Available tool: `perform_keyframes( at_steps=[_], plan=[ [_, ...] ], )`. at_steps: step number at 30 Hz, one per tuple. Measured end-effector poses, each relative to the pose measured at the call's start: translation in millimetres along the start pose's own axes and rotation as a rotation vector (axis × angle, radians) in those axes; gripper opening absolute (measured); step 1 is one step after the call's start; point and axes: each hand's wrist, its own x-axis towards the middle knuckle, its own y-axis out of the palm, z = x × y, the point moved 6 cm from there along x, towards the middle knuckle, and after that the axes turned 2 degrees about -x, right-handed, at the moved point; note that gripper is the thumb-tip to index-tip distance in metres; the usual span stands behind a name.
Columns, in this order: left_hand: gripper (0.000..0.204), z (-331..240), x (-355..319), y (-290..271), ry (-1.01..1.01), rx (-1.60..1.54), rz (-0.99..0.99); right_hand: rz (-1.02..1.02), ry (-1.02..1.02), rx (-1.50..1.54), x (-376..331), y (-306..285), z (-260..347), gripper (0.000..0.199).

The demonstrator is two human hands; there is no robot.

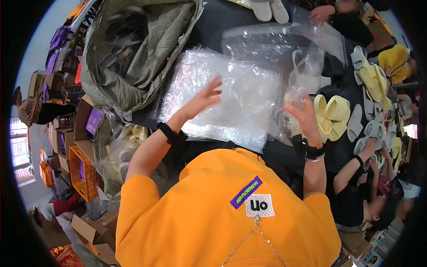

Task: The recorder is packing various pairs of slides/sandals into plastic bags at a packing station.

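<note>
My left hand [203,101] is raised over a flat stack of clear plastic bags [191,75], its fingers spread and slightly blurred, with nothing in them. To the right, my right hand [306,118] has its thumb and fingers apart against a crumpled clear plastic bag [307,69]. Part of that hand is veiled by the film, and I see no firm hold. Pale slippers show dimly through the plastic there. Just right of this hand lie yellow slippers [332,113] on the dark table [209,26].
A large green woven sack [151,66] stands open at the left. More slippers [376,80] crowd the right side, where co-workers' hands [368,149] are busy. Another person's hand [322,14] is at the far right. An orange crate [84,173] and cardboard boxes [95,236] sit at lower left.
</note>
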Motion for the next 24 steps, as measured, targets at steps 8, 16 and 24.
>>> perform_keyframes(
  at_steps=[8, 16, 24],
  plan=[
    [0.042, -57, 6, -16, 0.129, -0.623, -0.382, 0.162, -0.097, -0.225, 17, 58, -1, 0.075],
    [0.026, -36, -22, -64, 0.211, -0.555, -0.716, 0.264, 0.087, -0.007, 9, 24, -24, 0.086],
    [0.018, 48, -67, -71, 0.093, -0.698, -1.100, -0.120, -0.187, -0.493, 36, -28, -41, 0.049]
  ],
)
